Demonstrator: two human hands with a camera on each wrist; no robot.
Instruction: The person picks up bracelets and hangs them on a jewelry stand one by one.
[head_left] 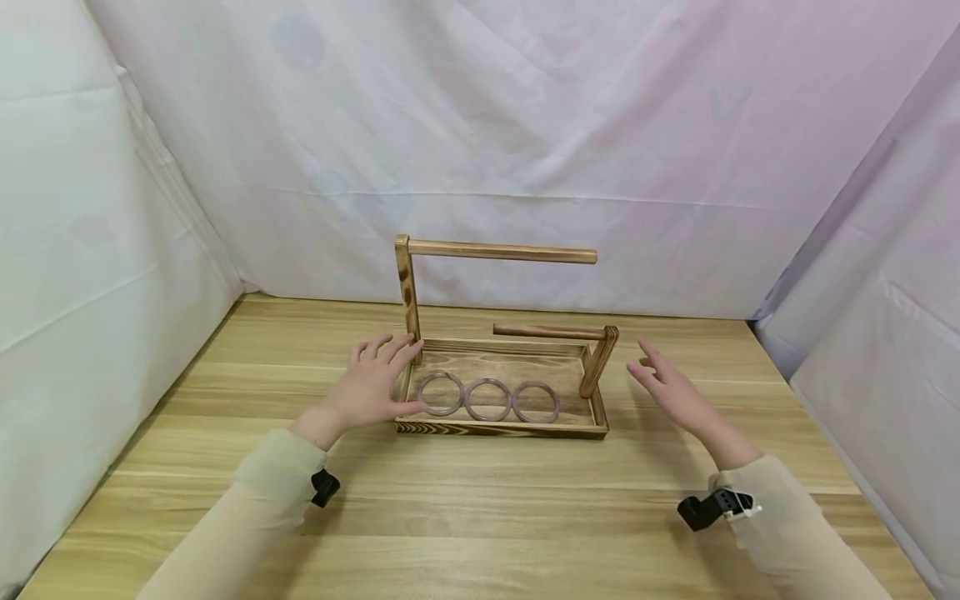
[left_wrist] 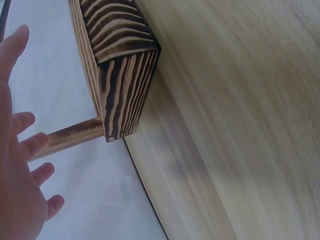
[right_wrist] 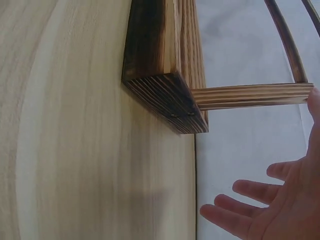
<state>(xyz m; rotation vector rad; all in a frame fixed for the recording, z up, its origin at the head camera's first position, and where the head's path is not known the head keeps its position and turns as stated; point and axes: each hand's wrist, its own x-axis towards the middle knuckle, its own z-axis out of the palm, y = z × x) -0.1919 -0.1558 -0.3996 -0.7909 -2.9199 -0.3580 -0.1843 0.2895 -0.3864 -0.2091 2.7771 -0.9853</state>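
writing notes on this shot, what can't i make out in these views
Rings: hidden in both wrist views by the tray's walls.
Tray: left end partly covered by the left hand in the head view.
Tall post: upper end hidden behind the fingers in the left wrist view.
Left hand, left wrist view: cut by left edge.
Right hand, right wrist view: cut by right edge.

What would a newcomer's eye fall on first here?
The wooden rack on the table, with two bars at different heights. Inside it, three purplish rings lie in a row. The left grip is at the rack's left end, the right grip out past its right.
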